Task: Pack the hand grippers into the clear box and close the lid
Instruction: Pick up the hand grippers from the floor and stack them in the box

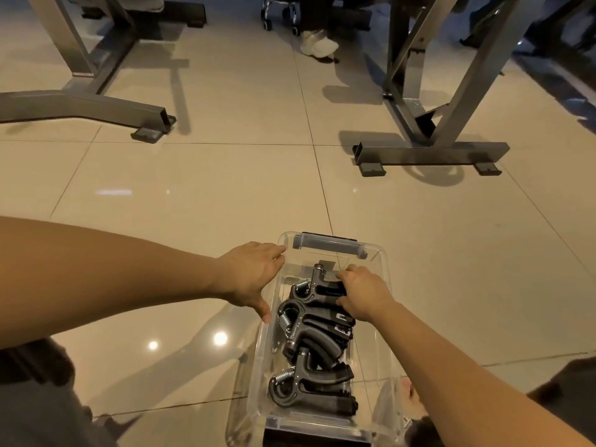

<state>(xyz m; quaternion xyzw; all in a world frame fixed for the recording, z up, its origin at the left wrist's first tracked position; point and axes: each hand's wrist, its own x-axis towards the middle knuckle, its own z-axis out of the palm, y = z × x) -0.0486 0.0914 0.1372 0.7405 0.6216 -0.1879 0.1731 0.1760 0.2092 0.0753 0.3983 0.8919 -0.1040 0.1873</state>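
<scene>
Right hand [364, 293] is down inside the clear box [263, 359], back of the hand up. Its fingers curl over the handles of the far hand gripper [317, 287] and hold it; the fingertips are hidden under the hand. Right forearm enters from the lower right, elbow cut off by the frame.

Left hand [250, 275] is outside the box at its far left corner, spread wide and flat. Fingers are straight and touch the rim, thumb points back along the left wall, and it holds nothing. Left forearm crosses in from the left edge, upper arm out of view.

Hand grippers [309, 330] are black with metal springs and lie in an overlapping row along the box. It looks like 3 or 4; the exact count is hard to tell. The near hand gripper [309, 390] lies flat with its spring to the left.

The box stands on the tile floor [193, 188] with its top open. A black latch [329, 245] sits at the far end; the near end is cut off by the bottom edge. Clear plastic [390, 404] sits just beside the box at lower right; cannot tell whether it is the lid.

Dark clothing [32, 398] fills the lower left corner. Further out are 2 grey metal frame bases, the left base [96, 104] and the right base [432, 153], tops cut off. A white shoe [317, 43] and blurred castors [267, 24] show at the top.
</scene>
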